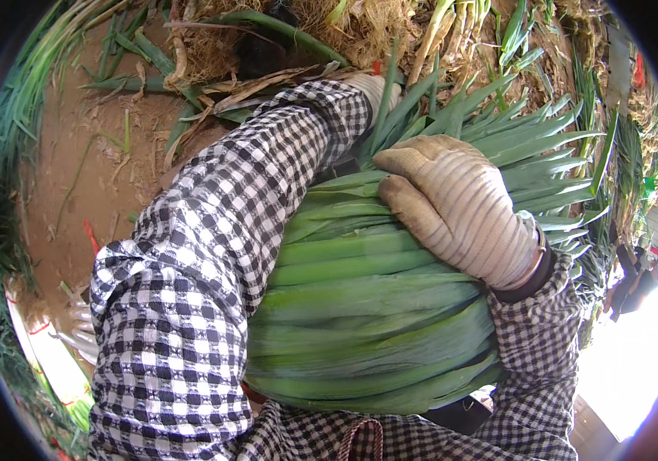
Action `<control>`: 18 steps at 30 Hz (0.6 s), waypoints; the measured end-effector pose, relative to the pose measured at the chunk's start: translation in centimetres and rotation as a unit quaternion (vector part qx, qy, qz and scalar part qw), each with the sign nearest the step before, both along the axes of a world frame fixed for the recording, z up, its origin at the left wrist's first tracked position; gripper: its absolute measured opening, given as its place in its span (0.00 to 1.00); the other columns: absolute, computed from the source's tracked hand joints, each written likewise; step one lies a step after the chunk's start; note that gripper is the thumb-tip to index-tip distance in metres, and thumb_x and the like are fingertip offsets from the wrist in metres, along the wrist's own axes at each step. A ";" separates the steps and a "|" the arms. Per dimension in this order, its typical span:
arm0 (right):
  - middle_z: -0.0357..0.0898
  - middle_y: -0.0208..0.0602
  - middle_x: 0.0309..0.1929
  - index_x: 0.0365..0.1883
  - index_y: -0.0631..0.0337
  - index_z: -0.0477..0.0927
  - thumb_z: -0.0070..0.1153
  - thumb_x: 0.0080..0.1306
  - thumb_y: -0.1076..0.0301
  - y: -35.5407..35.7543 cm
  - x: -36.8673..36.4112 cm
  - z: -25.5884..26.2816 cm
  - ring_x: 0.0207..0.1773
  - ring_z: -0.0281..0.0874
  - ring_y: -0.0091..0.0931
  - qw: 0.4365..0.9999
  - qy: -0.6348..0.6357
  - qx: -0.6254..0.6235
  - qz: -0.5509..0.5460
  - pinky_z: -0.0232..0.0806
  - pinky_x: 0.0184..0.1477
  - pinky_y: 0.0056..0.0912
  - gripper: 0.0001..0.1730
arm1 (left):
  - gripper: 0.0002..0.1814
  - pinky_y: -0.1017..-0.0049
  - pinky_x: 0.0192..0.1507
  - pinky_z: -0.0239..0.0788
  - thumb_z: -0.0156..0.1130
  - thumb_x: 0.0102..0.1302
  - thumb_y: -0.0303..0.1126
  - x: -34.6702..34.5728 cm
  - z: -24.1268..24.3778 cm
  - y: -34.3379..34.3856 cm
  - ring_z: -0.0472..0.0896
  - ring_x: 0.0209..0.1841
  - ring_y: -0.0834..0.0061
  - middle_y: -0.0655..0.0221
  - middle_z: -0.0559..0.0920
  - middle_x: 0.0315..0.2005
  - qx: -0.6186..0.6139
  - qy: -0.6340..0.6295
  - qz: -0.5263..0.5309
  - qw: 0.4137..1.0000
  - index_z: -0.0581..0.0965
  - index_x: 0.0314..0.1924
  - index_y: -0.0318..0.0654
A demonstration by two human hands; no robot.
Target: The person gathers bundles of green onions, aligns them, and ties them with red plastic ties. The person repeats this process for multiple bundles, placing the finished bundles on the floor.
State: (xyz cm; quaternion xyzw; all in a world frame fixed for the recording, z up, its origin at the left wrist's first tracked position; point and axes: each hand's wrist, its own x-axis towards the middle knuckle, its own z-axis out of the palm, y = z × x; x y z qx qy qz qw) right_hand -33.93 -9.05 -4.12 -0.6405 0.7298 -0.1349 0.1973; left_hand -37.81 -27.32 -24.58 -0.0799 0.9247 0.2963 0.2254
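Observation:
A thick bundle of long green leaves, like those of leeks or large scallions [363, 311], lies across in front of me, with its cut-looking tips fanned out at the upper right. My right hand [461, 213], in a striped work glove with stained fingertips, rests on top of the leaves near the tips. Beyond the bundle, my left hand [378, 92] is gloved too and reaches to the far side of the leaves; its fingers are mostly hidden, so its grip cannot be made out. The bundle's root end is hidden behind my left sleeve.
Dry roots [340, 23] and withered leaves lie at the top. Brown soil [92, 190] with scraps is at the left, beside more green stalks [6, 144]. White-stemmed bundles with red ties [46, 340] lie lower left. People [637, 279] are at the far right.

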 end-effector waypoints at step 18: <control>0.82 0.48 0.39 0.44 0.63 0.82 0.54 0.72 0.63 1.2 -3.7 -3.3 0.47 0.81 0.45 0.997 0.002 -0.077 0.013 0.72 0.53 0.48 0.13 | 0.21 0.63 0.63 0.77 0.64 0.69 0.32 -1.3 7.5 -2.4 0.82 0.62 0.62 0.62 0.82 0.61 -0.258 -0.050 -0.063 0.963 0.82 0.62 0.48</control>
